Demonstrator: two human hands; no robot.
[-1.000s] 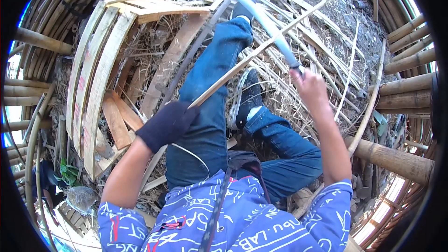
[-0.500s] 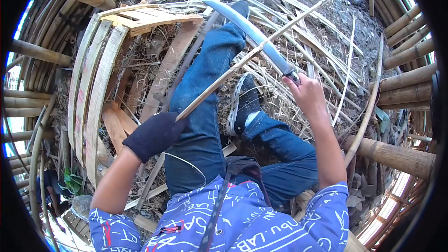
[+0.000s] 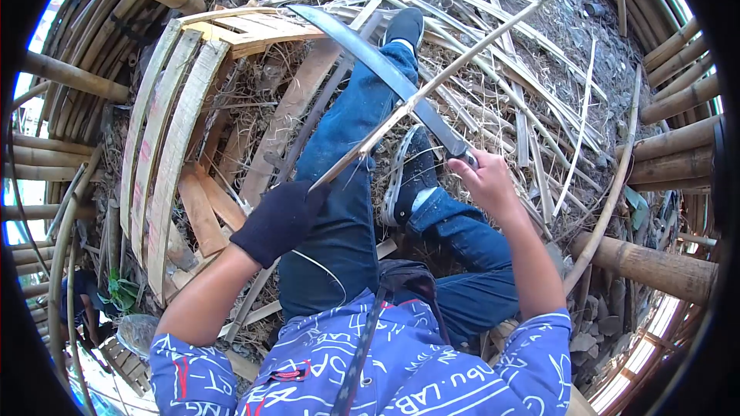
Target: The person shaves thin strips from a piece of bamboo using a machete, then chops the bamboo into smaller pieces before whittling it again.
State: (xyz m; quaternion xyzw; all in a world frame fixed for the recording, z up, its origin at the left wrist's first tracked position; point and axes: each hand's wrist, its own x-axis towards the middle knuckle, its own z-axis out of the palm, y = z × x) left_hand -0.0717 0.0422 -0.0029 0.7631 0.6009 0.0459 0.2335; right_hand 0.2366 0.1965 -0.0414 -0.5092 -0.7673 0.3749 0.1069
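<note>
My left hand point(image 3: 279, 217), in a black knitted glove, is closed round the near end of a long bamboo strip point(image 3: 493, 40). The strip slants up to the right over my jeans. In my bare right hand point(image 3: 490, 183) is the dark handle of a machete point(image 3: 351, 40), its long curved blade pointing up and left. The blade crosses the strip near its middle and appears to touch it. Small splinters stand up on the strip between the blade and my glove. Part of the strip's near end is hidden inside the glove.
A slatted wooden crate point(image 3: 171, 135) lies at the left, beside my outstretched leg point(image 3: 339, 123). Many split bamboo strips point(image 3: 532, 119) cover the ground ahead. Thick bamboo poles point(image 3: 655, 266) stand at the right. Another person point(image 3: 81, 304) is partly visible at the lower left.
My right hand and the machete have moved left and toward me, sliding down the strip. Splinters now show where the strip looked smoother. The left hand keeps its hold.
</note>
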